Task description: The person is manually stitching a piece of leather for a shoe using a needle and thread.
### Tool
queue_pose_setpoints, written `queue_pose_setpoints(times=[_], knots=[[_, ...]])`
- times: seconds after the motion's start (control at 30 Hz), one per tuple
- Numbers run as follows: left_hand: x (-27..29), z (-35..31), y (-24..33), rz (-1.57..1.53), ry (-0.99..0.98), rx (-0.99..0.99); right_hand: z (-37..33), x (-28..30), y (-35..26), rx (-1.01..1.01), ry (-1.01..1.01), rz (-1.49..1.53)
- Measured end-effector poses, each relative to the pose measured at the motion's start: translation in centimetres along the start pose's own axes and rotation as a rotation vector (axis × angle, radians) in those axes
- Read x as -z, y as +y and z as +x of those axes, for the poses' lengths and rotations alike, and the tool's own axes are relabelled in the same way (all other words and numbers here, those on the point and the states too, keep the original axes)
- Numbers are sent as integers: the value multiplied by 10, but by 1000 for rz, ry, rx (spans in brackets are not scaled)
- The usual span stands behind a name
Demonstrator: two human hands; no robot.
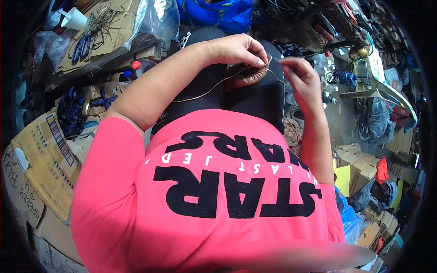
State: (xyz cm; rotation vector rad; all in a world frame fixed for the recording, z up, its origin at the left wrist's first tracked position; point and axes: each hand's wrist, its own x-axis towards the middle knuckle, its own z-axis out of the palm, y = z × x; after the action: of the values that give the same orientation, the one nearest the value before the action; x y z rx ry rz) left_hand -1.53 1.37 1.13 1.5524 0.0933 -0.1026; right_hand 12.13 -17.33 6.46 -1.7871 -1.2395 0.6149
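My left hand [239, 50] pinches the upper edge of a brown leather shoe upper [249, 79] above my lap. Its rounded front has a puckered, pleated edge. A thin tan cord [205, 94] trails from it toward the left across my dark trousers, and another length loops out on its right side. Just right of the leather, my right hand [304, 81] is raised with thumb and fingers drawn together. What sits between those fingertips is too small to make out. Part of the shoe upper is hidden behind my left fingers.
On the left, a low wooden table [123, 52] carries cardboard, blue-handled scissors [82, 48] and a white cup [73, 19]. A blue bag [223, 16] lies ahead. Several bottles [325, 84] stand to the right, near a pale curved chair frame [393, 98]. Cardboard boxes [48, 159] crowd the lower left.
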Motion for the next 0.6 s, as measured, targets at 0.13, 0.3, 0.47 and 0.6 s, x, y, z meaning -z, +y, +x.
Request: queue_pose_setpoints(times=[0.13, 0.3, 0.47, 0.6], knots=[[0, -4, -5, 55, 41, -68, 14, -20, 19, 65, -27, 56], [-6, -14, -10, 41, 126, -29, 10, -21, 34, -15, -118, -63], [-12, -20, -17, 56, 191, -2, 7, -17, 47, -35, -144, -48], [-12, -20, -19, 16, 198, -32, 8, -16, 49, -86, -177, -23]])
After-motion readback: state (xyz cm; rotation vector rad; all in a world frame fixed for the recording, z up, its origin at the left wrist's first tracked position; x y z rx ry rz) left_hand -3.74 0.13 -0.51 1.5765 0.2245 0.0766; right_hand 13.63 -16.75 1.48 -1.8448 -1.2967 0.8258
